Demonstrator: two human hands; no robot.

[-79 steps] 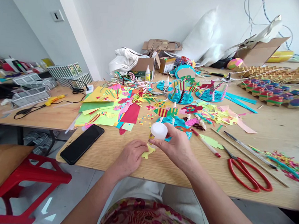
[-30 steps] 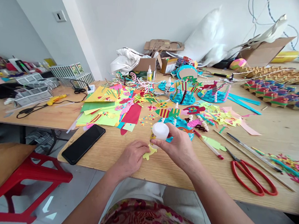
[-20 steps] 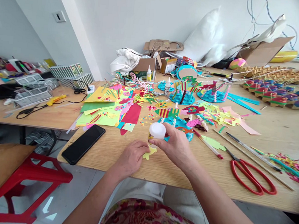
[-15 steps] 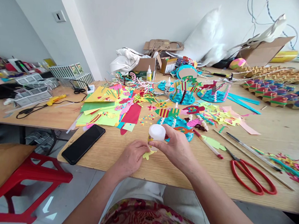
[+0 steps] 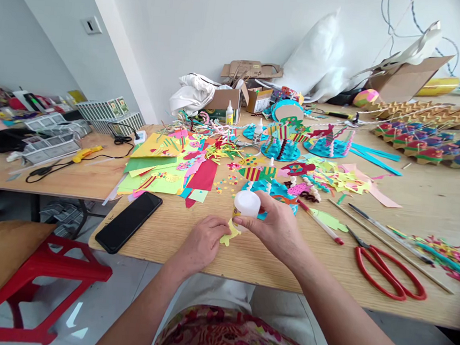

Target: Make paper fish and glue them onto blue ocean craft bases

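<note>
My right hand (image 5: 276, 225) is wrapped round a white glue bottle (image 5: 247, 202), tipped so that its flat round base faces up toward me. The lower end of the bottle is hidden behind my fingers, just above a small pale yellow paper cutout (image 5: 228, 238). My left hand (image 5: 204, 241) has its fingers closed on the left edge of that cutout, keeping it at the table's front part. Behind the bottle stands a blue egg-carton base (image 5: 259, 186) with paper fish on it.
A black phone (image 5: 129, 221) lies to the left, near coloured paper sheets (image 5: 156, 163). To the right are red-handled scissors (image 5: 390, 270), a wooden stick (image 5: 385, 241) and a pen (image 5: 389, 232). A red stool (image 5: 43, 279) stands at the lower left.
The glue bottle in my right hand has shifted slightly to the right, uncovering more of the yellow paper cutout. My left hand stays in place.
</note>
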